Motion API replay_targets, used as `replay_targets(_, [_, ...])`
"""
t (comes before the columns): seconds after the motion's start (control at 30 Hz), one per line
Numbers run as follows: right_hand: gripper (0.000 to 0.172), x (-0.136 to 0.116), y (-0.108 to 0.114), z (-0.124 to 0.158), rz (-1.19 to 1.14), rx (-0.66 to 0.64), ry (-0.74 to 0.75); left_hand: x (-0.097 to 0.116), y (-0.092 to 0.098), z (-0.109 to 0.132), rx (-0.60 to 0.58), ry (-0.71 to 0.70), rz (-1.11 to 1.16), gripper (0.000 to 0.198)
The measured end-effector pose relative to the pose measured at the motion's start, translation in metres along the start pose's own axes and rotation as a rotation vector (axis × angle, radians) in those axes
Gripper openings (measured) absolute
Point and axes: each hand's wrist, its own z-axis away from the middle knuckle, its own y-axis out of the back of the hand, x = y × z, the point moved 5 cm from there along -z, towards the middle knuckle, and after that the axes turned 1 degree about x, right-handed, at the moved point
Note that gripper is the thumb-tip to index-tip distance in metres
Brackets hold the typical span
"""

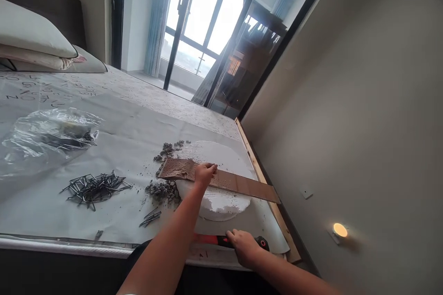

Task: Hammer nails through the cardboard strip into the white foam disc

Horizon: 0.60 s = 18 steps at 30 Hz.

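My left hand is closed in a pinch just over a brown wooden board; whatever is between the fingertips is too small to make out. The board has many small holes and a splintered patch towards its left end. It lies across a round white foam block. Near the bed's front edge, my right hand is wrapped round the red-and-black handle of a hammer; my left forearm hides the head end. A pile of nails lies to the left, with several more nails closer to the board.
Grey crumbled bits are scattered beside the foam. A clear plastic bag rests at the left on the pale sheet. A wooden rail runs along the right wall. Folded bedding sits far left, and glass doors stand behind.
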Motion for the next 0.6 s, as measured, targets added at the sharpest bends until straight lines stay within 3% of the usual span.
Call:
replay_targets(0.1, [0.054, -0.013, 0.012, 0.004, 0.048, 0.004, -0.010, 0.007, 0.017, 0.003, 0.008, -0.065, -0.101, 0.033])
replay_targets(0.2, [0.039, -0.020, 0.026, 0.008, 0.033, 0.042, -0.081, 0.013, 0.032, 0.004, 0.008, -0.121, -0.224, 0.036])
replay_targets(0.33, [0.027, -0.016, 0.032, 0.024, -0.014, 0.086, -0.142, 0.016, 0.031, 0.001, -0.014, -0.140, -0.365, 0.036])
replay_targets(0.47, [0.017, 0.009, 0.006, 0.062, -0.264, 0.117, -0.266, 0.008, 0.011, -0.007, -0.061, -0.173, -0.527, 0.033])
replay_targets(0.6, [0.006, 0.032, -0.035, 0.105, -0.917, 0.052, -0.390, -0.008, -0.008, -0.019, -0.124, -0.241, -0.692, 0.034])
